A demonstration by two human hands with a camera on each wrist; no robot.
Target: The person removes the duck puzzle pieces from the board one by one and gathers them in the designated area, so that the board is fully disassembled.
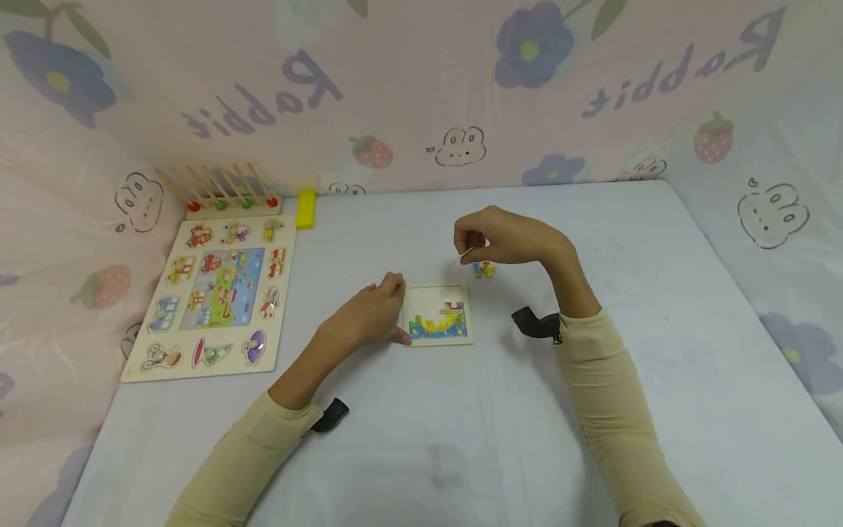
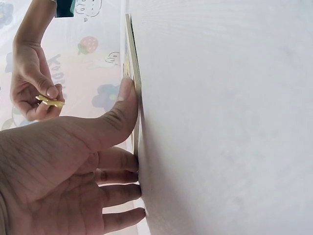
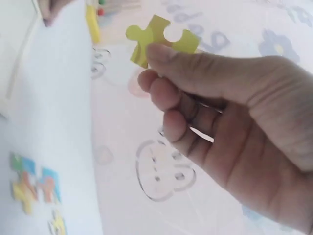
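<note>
My right hand (image 1: pixel 503 236) pinches a yellow jigsaw piece (image 3: pixel 152 38) between thumb and fingers, raised above the table. The wooden puzzle tray (image 1: pixel 470 322) lies flat, with colourful pieces (image 1: pixel 437 326) filling its near part and bare wood in its far part. My left hand (image 1: pixel 372 315) rests against the tray's left edge. In the left wrist view its thumb (image 2: pixel 124 105) presses the tray's edge, while the other fingers extend down to the table. Several loose jigsaw pieces (image 3: pixel 27 186) lie on the table beyond the tray, partly below my right hand in the head view.
A large wooden picture board (image 1: pixel 282 293) with shaped knob pieces lies at the left. Behind it stand a wooden rack of pegs (image 1: pixel 233 208) with red and green beads and a yellow block (image 1: pixel 306 209). Printed cloth (image 1: pixel 408 88) rises along the table's back edge.
</note>
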